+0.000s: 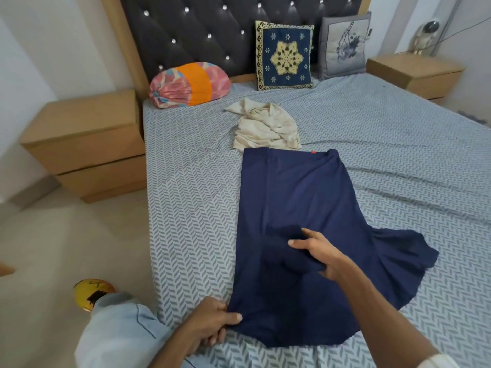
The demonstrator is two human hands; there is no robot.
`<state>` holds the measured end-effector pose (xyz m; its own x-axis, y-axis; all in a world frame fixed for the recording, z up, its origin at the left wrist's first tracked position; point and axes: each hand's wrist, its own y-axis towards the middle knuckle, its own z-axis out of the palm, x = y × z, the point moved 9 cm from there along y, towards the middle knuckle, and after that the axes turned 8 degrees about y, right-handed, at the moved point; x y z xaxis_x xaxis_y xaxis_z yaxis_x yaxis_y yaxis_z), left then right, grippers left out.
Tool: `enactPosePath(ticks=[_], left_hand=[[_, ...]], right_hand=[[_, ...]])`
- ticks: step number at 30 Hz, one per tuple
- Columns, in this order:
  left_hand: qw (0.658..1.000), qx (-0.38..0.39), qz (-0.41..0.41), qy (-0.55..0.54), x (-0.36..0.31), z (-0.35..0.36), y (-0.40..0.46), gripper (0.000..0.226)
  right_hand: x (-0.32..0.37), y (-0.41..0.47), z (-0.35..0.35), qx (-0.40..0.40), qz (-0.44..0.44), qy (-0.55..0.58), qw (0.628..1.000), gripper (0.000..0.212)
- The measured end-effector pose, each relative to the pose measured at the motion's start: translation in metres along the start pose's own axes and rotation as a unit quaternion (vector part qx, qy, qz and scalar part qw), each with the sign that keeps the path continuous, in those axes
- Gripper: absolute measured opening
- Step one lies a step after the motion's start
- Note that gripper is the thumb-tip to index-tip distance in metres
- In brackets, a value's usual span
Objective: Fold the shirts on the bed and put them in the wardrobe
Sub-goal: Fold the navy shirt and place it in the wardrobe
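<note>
Currently a dark navy blue knit shirt lies flat on the bed with the grey-and-white herringbone sheet, long axis running near to far, a small red tag at its far edge. Left hand sits at the near left corner of the navy shirt, fingers curled and thumb pinching the fabric edge against them, so the shirt spreads away to the right and far side of that grip. Right hand is over the shirt's middle, fingers curled round a bunched fold of the navy fabric lifted slightly off the flat layer; the rest of the shirt lies around and under this hand, with a loose flared part spilling out to the right. Both grips closed on the same shirt, the 2 hands apart.

Just beyond the navy shirt's far edge, touching or nearly so, a crumpled cream-beige shirt lies in a heap on the sheet. Far end: a pink-and-orange floral bolster pillow, a square navy-and-gold embroidered cushion and a grey floral cushion lean by the dark tufted headboard. 2 light wood bedside cabinets, 1 left, 1 right.
</note>
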<state>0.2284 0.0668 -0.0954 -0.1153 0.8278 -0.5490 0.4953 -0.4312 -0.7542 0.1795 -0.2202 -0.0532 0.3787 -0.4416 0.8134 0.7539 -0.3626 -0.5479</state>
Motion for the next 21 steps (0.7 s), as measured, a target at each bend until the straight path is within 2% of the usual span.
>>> enactPosePath(ticks=[2,5,9,12,14,16,21], left_hand=[[1.000,0.007,-0.005,-0.011,0.003,0.001,-0.002,0.035],[1.000,0.017,-0.008,-0.007,0.004,0.002,-0.005,0.029],[1.000,0.023,-0.014,-0.006,0.004,0.003,-0.009,0.027],[1.000,0.024,-0.015,-0.008,0.005,0.003,-0.009,0.022],[0.999,0.027,-0.018,-0.009,0.006,0.004,-0.008,0.028],[0.999,0.025,-0.021,-0.010,0.008,0.004,-0.006,0.035],[0.999,0.025,-0.018,-0.011,0.008,0.005,-0.008,0.034]], right_hand=[[-0.005,0.002,-0.007,-0.037,0.013,0.002,0.999,0.029],[-0.015,0.001,-0.021,-0.101,0.041,-0.045,0.993,0.027],[-0.024,-0.004,-0.042,-0.163,0.044,-0.037,0.985,0.033],[-0.035,-0.008,-0.047,-0.167,0.052,-0.049,0.983,0.041],[-0.040,-0.008,-0.049,-0.158,0.049,-0.069,0.984,0.046],[-0.038,-0.005,-0.054,-0.170,0.020,-0.070,0.983,0.046],[-0.035,-0.003,-0.062,-0.207,-0.021,-0.139,0.968,0.045]])
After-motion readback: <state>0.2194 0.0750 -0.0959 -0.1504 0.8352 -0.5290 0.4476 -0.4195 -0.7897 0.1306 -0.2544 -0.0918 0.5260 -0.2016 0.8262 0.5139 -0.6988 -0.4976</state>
